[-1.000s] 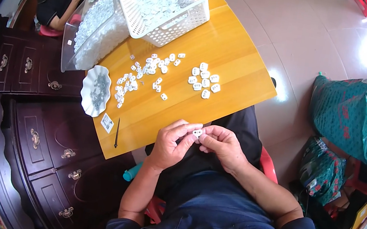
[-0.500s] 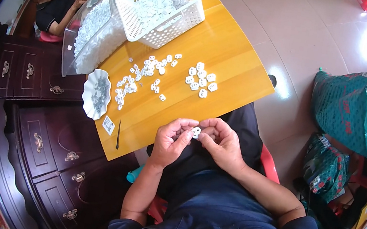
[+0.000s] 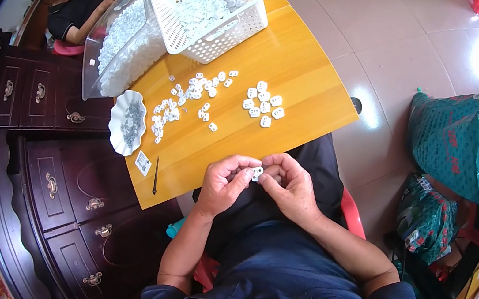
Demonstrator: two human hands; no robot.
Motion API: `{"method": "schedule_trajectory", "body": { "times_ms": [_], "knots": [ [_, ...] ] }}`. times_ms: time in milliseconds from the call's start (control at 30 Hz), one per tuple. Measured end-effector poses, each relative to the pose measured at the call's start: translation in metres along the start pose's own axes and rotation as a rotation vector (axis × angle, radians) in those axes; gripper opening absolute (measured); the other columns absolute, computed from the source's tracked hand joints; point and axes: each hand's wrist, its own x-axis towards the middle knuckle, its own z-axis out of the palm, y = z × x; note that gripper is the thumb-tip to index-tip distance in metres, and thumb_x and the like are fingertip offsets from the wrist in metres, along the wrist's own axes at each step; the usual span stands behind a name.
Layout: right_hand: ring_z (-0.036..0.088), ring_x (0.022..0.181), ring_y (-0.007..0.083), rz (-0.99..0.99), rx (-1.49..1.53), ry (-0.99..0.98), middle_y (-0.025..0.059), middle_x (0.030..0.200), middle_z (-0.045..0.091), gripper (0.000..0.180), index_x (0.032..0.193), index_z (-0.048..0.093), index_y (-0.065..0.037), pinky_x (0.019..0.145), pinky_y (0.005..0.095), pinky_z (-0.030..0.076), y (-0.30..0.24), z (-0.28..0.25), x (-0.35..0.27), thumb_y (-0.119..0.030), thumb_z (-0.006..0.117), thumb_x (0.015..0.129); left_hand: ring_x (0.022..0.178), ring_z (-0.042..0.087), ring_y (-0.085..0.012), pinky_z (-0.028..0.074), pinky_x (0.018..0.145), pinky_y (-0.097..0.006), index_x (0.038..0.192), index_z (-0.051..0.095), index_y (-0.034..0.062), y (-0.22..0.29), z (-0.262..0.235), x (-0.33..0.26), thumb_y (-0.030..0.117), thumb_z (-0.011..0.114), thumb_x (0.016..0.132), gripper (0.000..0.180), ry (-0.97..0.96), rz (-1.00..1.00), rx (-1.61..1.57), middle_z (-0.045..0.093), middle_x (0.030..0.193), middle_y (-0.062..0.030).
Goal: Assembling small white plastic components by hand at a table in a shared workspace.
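Note:
Between the fingertips of both hands, just past the table's near edge, is a small white plastic piece with dark holes (image 3: 257, 174). My left hand (image 3: 226, 183) pinches it from one side, thumb against forefinger. From the other side, my right hand (image 3: 290, 188) holds it with thumb and curled fingers. Fingers cover part of the piece. On the table ahead lies a loose scatter of small white pieces (image 3: 198, 86). Farther right is a separate group of slightly larger white pieces (image 3: 263, 100), also with dark holes.
The wooden table (image 3: 303, 54) bears a white perforated basket (image 3: 205, 45) and a clear bin (image 3: 92, 78), both full of white pieces. A scalloped white dish (image 3: 115, 118) holds small grey metal parts. Nearby lie a thin dark tool (image 3: 155, 175) and a label (image 3: 142, 163). Another person (image 3: 74, 10) sits far left.
The white piece has turned slightly between the fingertips. Both hands keep their grip in nearly the same place.

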Motion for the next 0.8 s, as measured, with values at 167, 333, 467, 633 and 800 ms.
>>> {"method": "schedule_trajectory", "body": {
  "times_ms": [167,333,467,633,800],
  "knots": [
    [0.054,0.076,0.0006,-0.001,0.009,0.0,-0.0028,0.087,0.062,0.023,0.119,0.058,0.001,0.068,0.0168,0.044,0.001,0.001,0.0,0.002,0.064,0.097,0.071,0.059,-0.0042,0.049,0.066,-0.019,0.11,0.071,-0.0019,0.001,0.0,0.001,0.003,0.062,0.097,0.017,-0.003,0.0,0.028,0.07,0.09,-0.0017],
    [0.052,0.075,0.0003,0.0,-0.002,-0.002,-0.0033,0.086,0.061,0.022,0.118,0.058,0.001,0.066,0.0167,0.042,-0.001,0.0,0.0,0.002,0.064,0.097,0.072,0.059,-0.0043,0.049,0.067,-0.019,0.112,0.07,-0.0022,-0.001,0.001,0.0,0.003,0.061,0.097,0.018,0.001,0.003,0.019,0.07,0.09,-0.0023],
    [0.053,0.069,-0.0001,-0.026,0.017,0.027,-0.0018,0.081,0.064,0.022,0.115,0.06,0.002,0.064,0.0185,0.045,0.0,0.002,0.0,0.001,0.065,0.094,0.071,0.058,-0.0039,0.049,0.066,-0.019,0.117,0.066,-0.0031,-0.006,0.002,0.0,0.004,0.061,0.098,0.022,0.034,-0.022,-0.056,0.068,0.089,-0.0011],
    [0.052,0.069,0.0005,-0.03,0.015,0.025,-0.0016,0.08,0.064,0.022,0.115,0.06,0.003,0.063,0.0189,0.045,0.003,0.001,0.0,0.0,0.065,0.093,0.072,0.057,-0.0034,0.047,0.065,-0.018,0.121,0.064,-0.0027,-0.007,0.003,0.001,0.004,0.06,0.098,0.024,0.053,-0.014,-0.074,0.066,0.09,-0.0006],
    [0.052,0.068,0.0007,-0.027,0.002,0.026,-0.0016,0.079,0.063,0.022,0.114,0.06,0.003,0.063,0.019,0.045,0.001,0.002,0.001,0.0,0.066,0.093,0.073,0.059,-0.0047,0.049,0.066,-0.019,0.123,0.063,-0.0026,-0.01,-0.001,0.001,0.004,0.06,0.099,0.025,0.071,-0.036,-0.154,0.067,0.093,-0.0022]
  ]
}}
